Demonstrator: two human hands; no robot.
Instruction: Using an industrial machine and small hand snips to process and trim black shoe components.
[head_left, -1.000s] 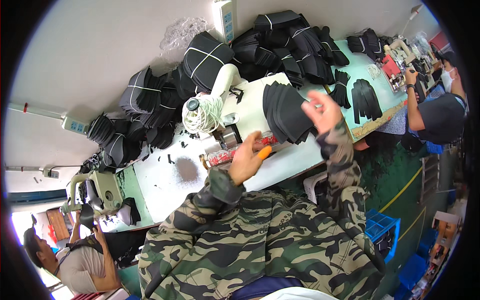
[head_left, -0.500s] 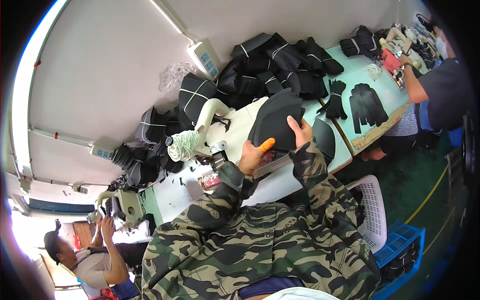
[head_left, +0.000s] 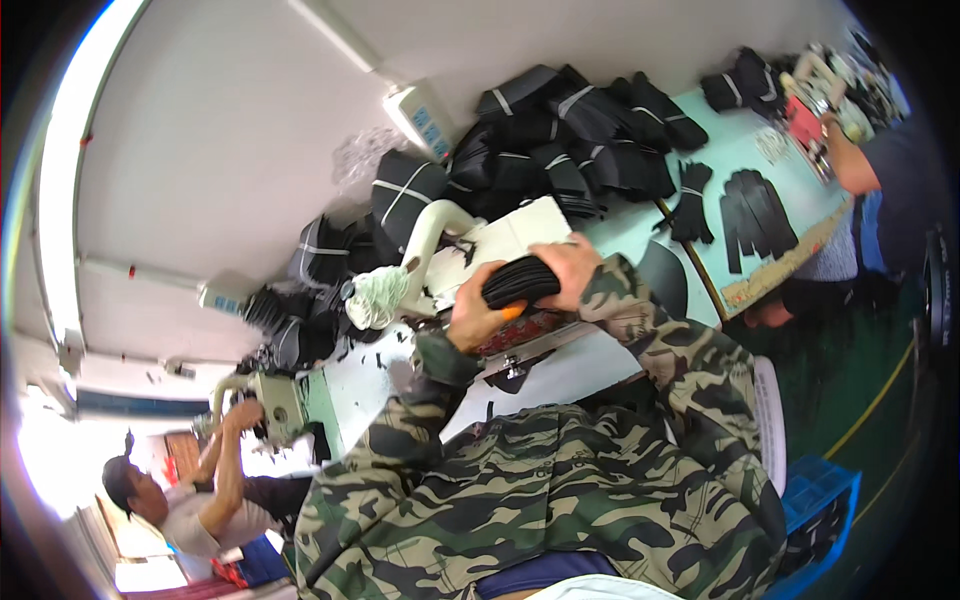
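Observation:
Between my two hands is a stack of black fabric pieces (head_left: 522, 284), seen edge-on with its layers pressed together. My left hand (head_left: 477, 312) grips the stack's left end, and its thumb wears an orange finger cot (head_left: 513, 310). Fingers of my right hand (head_left: 568, 268) wrap round the right end. Just beyond the stack is a cream sewing machine (head_left: 434, 228) with a pale flat bed plate (head_left: 515, 240). A cone of white thread (head_left: 378, 297) stands left of the machine.
Bundles of black pieces tied with white bands (head_left: 590, 130) are piled along the wall. A fan of black strips (head_left: 757, 220) lies on the right-hand table. Blue crates (head_left: 815, 500) stand at lower right. Co-workers sit at machines on the left (head_left: 190, 510) and right (head_left: 870, 180).
The black stack has turned from its broad face showing to edge-on and come lower, towards me. My right hand has shifted from its near edge to its right end.

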